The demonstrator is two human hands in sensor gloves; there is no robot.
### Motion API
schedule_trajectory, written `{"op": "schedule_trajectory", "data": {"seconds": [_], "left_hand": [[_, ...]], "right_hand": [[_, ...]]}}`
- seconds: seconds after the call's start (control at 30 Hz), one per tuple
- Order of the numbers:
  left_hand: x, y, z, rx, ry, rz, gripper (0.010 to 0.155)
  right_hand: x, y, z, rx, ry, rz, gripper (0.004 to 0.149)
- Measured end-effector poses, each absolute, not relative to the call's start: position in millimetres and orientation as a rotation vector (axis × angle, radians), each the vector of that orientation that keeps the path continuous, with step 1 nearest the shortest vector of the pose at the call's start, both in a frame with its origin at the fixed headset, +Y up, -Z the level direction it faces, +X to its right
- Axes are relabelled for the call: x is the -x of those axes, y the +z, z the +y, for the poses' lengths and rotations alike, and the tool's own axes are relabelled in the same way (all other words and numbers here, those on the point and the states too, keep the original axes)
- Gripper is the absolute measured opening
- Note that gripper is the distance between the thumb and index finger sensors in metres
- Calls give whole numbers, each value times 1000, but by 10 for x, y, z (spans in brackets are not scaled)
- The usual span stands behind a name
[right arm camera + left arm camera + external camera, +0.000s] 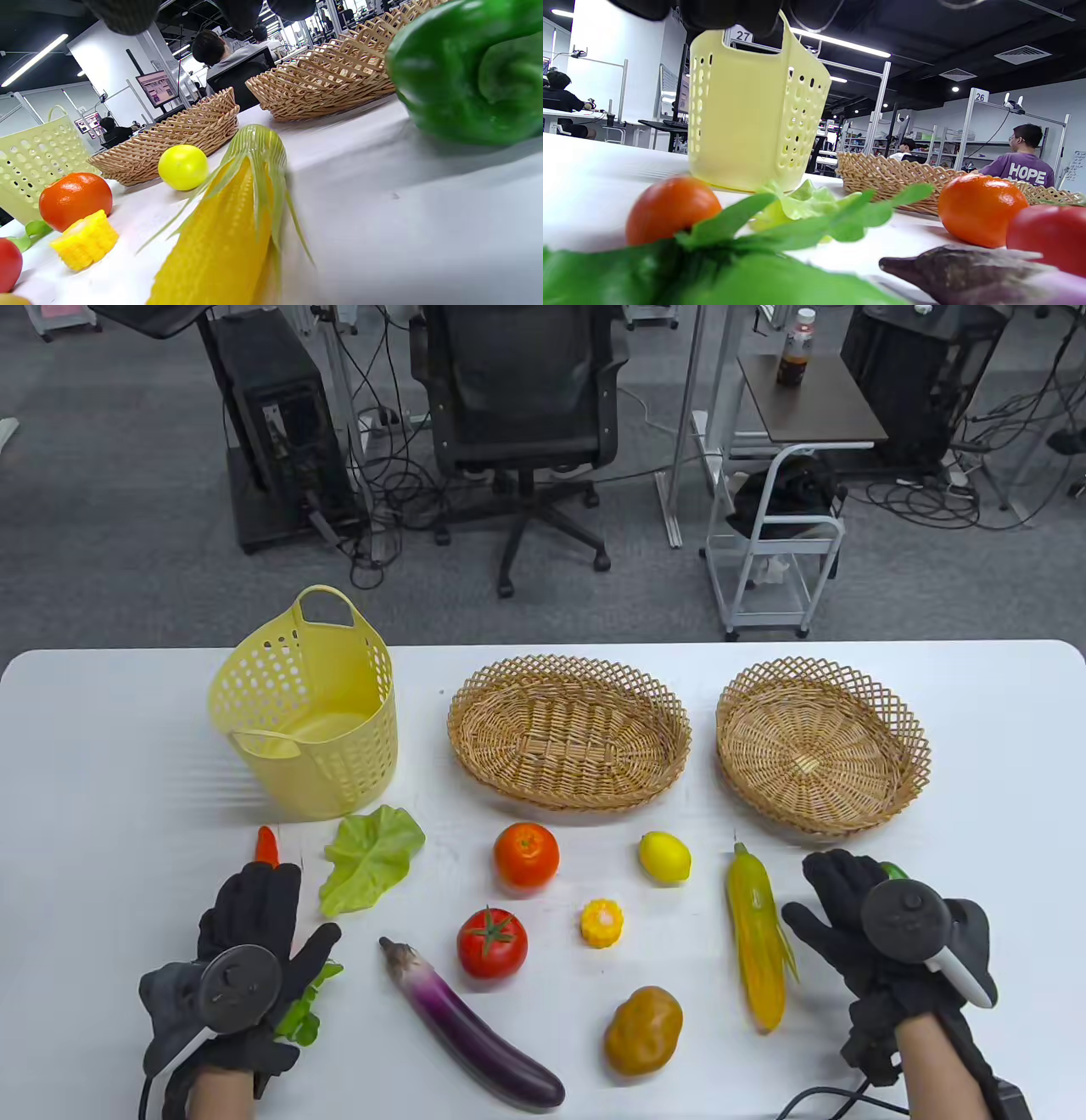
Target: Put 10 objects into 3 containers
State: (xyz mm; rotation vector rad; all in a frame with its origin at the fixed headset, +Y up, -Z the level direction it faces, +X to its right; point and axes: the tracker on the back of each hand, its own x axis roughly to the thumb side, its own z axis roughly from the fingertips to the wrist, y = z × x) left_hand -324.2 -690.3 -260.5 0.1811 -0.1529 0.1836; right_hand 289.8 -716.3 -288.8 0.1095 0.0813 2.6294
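Nearest the camera, the left hand point(246, 950) lies flat over a carrot point(266, 845), fingers spread, gripping nothing. The eggplant point(471, 1027) runs diagonally, stem toward the yellow basket point(310, 712). The corn point(755, 937) lies lengthwise, tip toward the round basket point(821, 742). The right hand point(882, 937) rests open over a green pepper point(471, 72) near the table's point(110, 814) right edge.

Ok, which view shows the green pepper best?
Right wrist view: the green pepper fills the upper right corner, close up. In the table view only a sliver peeks past the right hand. Left wrist view misses it.
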Motion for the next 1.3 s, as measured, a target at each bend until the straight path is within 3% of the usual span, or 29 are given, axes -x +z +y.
{"op": "schedule_trajectory", "data": {"seconds": [0.73, 0.83, 0.93, 1.1, 1.23, 1.3], "left_hand": [[3263, -2601, -6898, -172, 234, -172, 78], [3258, -2606, -6910, -170, 239, -170, 77], [3245, -2616, -6927, -141, 251, -185, 77], [3244, -2606, -6920, -144, 254, -185, 77], [3252, -2608, -6926, -147, 255, -183, 77], [3251, -2608, -6928, -142, 255, -182, 77]], "right_hand": [[-2976, -2990, -7126, -21, 2607, 113, 79], [-3157, -3082, -7019, 136, 2543, 164, 80], [-3404, -3178, -7001, 415, 2538, 398, 83], [-3643, -3230, -7250, 651, 2581, 653, 88], [-3653, -3244, -7433, 686, 2625, 645, 98], [-3635, -3241, -7459, 674, 2630, 535, 98]]}}
